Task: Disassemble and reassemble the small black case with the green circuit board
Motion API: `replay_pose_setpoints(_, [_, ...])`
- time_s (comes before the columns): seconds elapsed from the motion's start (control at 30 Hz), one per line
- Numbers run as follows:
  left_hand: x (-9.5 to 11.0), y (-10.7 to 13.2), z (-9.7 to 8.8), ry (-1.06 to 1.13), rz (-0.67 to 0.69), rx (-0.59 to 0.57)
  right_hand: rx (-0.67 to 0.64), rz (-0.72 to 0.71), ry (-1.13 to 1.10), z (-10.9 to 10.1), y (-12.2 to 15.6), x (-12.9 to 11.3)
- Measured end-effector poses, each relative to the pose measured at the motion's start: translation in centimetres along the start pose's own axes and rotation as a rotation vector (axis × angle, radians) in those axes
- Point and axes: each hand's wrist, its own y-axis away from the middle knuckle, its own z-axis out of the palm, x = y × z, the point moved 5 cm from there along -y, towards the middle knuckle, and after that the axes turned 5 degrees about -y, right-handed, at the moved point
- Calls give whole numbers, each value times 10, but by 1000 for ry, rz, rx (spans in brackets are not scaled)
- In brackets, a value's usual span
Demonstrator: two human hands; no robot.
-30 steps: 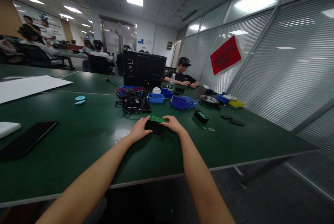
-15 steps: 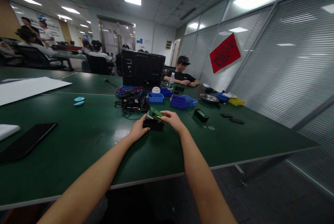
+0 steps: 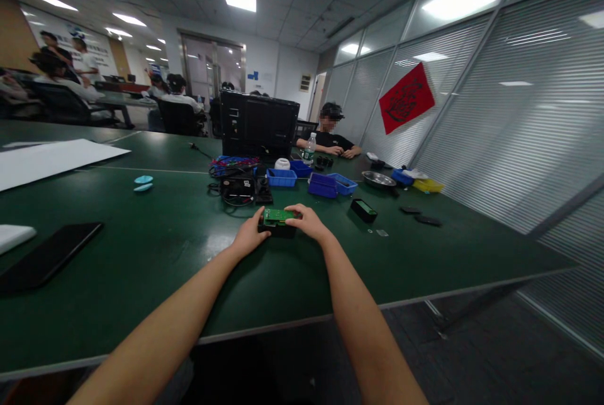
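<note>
On the green table (image 3: 226, 304), a small black case (image 3: 282, 233) sits in front of me. My left hand (image 3: 249, 234) grips the case's left end, thumb along the near side. Over the top of the case lies a green circuit board (image 3: 276, 215), nearly level. Fingers of my right hand (image 3: 310, 222) are closed on the board's right end. Whether the board is fully seated cannot be made out. To the right stands another black case (image 3: 363, 210) with a green surface inside.
Beyond my hands are a black power adapter (image 3: 237, 187) with cables, blue bins (image 3: 282, 178), a monitor (image 3: 258, 122) and a water bottle (image 3: 309, 148). A metal bowl (image 3: 379, 180) stands to the right. A black slab (image 3: 50, 254) lies at left. A person (image 3: 330, 134) sits across the table.
The circuit board was tilted above the case; it now lies almost flat over it. My right hand has come down slightly with the board, while my left hand stays on the case.
</note>
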Motion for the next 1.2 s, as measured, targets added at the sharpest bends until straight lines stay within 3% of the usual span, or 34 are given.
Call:
replay_pose_setpoints(0.43, [1,0,-1,-12,3,9,-41,15,98,7,0,7])
replay_pose_setpoints(0.6, [-1,-1,0,9,10,17,-23,95,9,7,0,17])
replay_pose_setpoints(0.73, [-3,-2,1,15,28,55,2,145,-3,6,-1,26])
replay_pose_setpoints(0.93, [-6,-2,-3,-88,4,165,-70,195,96,14,-1,32])
replay_pose_setpoints(1.1, [-3,3,-5,-87,-64,119,-69,220,156,18,-1,32])
replay_pose_setpoints(1.2, [10,8,-2,-57,55,49,-52,271,133,17,-1,33])
